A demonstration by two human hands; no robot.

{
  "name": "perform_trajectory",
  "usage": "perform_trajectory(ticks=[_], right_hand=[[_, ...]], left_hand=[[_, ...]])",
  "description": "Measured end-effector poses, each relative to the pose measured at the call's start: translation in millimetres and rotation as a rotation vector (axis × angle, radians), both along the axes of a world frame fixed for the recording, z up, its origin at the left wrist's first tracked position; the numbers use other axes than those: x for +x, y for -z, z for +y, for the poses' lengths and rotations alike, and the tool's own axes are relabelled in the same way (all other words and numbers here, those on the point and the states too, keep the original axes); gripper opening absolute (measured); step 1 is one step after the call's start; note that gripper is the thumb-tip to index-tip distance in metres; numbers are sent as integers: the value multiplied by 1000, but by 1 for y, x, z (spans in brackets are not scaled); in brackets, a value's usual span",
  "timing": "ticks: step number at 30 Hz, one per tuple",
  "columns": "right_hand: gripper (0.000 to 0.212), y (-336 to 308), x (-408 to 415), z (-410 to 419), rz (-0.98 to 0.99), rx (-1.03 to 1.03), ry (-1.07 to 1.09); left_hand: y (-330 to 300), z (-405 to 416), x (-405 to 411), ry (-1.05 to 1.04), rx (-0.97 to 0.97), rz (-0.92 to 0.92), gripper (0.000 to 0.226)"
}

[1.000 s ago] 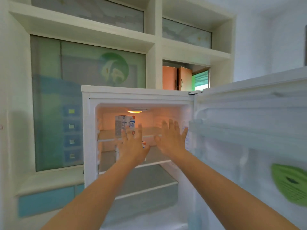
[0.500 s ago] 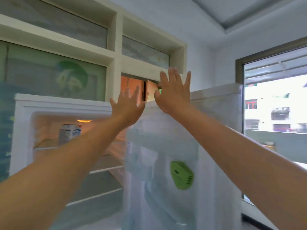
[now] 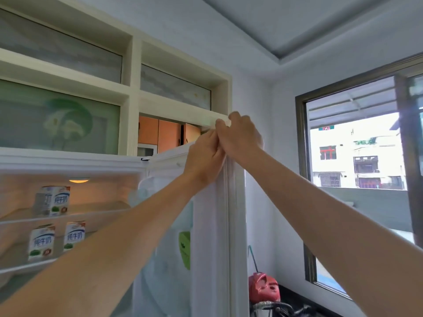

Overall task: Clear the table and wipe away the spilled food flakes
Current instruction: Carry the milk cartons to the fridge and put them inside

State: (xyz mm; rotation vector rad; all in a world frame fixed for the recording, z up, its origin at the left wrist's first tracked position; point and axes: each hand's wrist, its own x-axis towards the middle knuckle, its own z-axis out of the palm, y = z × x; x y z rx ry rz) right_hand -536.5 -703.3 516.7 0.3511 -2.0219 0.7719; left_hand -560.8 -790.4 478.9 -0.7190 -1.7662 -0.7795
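Observation:
A white fridge (image 3: 73, 162) stands open with its lamp lit. The fridge door (image 3: 212, 225) swings out towards me, edge-on. My left hand (image 3: 203, 159) and my right hand (image 3: 239, 136) both curl over the door's top outer corner, side by side and touching. Three milk cartons stand inside: one (image 3: 56, 200) on the upper shelf and two (image 3: 42, 242) (image 3: 74, 234) on the shelf below. No table and no food flakes are in view.
Cream wall shelving with frosted glass panels (image 3: 59, 122) rises above the fridge. A green tag (image 3: 185, 250) sticks to the inner door. A red object (image 3: 263, 288) sits low by the wall right of the door. A large window (image 3: 357, 179) fills the right wall.
Both hands rose out of the fridge interior, moved right and closed on the door's top corner. My view swung right and upward, towards the window.

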Motion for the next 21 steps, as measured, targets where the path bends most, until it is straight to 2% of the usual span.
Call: perform_trajectory(ticks=[5, 10, 12, 15, 18, 21], right_hand=[[40, 7, 0, -14, 78, -115, -156], [29, 14, 13, -54, 257, -175, -302], [31, 17, 21, -77, 314, -185, -329], [38, 18, 40, -111, 360, -199, -431], [48, 22, 61, -150, 378, -227, -612], [51, 27, 73, -190, 383, -222, -809]], left_hand=[[2, -14, 2, -31, -9, 107, 29], [9, -46, 31, -31, 88, 35, 25], [13, -65, 45, -80, 113, 81, 25], [23, -97, 61, -136, 133, 170, 42], [32, -136, 84, -247, 146, 165, 60], [40, -176, 106, -523, 31, 120, 89]])
